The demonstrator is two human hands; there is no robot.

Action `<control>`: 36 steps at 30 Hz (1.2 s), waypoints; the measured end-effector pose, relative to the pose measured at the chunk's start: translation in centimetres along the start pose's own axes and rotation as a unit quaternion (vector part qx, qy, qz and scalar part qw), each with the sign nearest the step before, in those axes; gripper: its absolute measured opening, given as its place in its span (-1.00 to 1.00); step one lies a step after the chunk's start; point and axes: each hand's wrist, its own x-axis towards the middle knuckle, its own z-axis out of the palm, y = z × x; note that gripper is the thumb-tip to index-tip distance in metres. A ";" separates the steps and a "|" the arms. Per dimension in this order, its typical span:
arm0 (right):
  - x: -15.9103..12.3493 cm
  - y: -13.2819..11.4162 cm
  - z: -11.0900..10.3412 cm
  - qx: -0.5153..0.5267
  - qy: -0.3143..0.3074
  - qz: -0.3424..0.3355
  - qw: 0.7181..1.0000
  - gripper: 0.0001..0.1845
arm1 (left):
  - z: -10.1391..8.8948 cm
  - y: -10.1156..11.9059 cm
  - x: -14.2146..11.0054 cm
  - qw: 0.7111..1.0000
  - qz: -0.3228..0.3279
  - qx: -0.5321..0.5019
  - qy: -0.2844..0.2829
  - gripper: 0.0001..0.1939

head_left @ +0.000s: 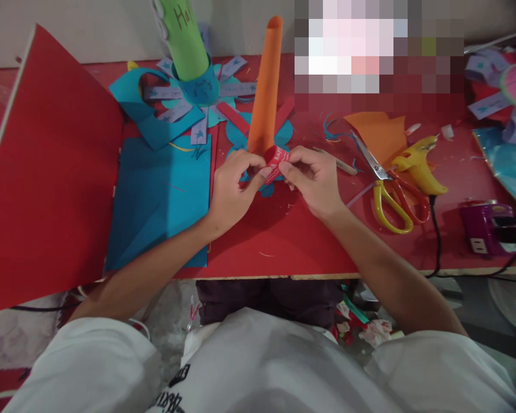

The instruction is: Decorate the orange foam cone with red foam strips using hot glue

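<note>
Between my two hands is a red paper strip (277, 163) with white writing, bent into a curve. My left hand (236, 186) pinches its left end between thumb and fingers. At the other end, my right hand (313, 179) pinches the strip the same way. Just behind them an orange paper tube (266, 86) stands upright on a blue paper flower base (236, 135), from which red strips stick out. My hands hide part of that base.
Right of my hands lie scissors (389, 189), a yellow glue gun (419, 166) with a cord, orange paper (380, 135) and a purple power socket (485, 226). Leftward are blue sheets (163, 201) and an upright red board (55, 178). A green paper tube (187, 46) stands behind.
</note>
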 end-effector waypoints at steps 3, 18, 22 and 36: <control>-0.1 0.1 -0.2 0.013 0.003 0.018 1.000 -0.48 | 0.0 -0.1 0.0 1.000 -0.008 -0.003 -0.003 -0.62; 0.0 0.4 -0.4 0.031 0.013 0.016 0.999 -0.56 | 0.0 -0.5 0.0 1.000 0.012 -0.010 -0.012 -0.69; 0.0 0.4 -0.4 0.042 0.012 0.024 0.999 -0.54 | -0.1 -0.5 0.0 1.000 0.007 0.003 -0.021 -0.66; 0.1 0.5 -0.4 0.056 0.016 0.043 0.997 -0.52 | -0.2 -0.4 0.1 0.999 0.009 0.012 -0.032 -0.63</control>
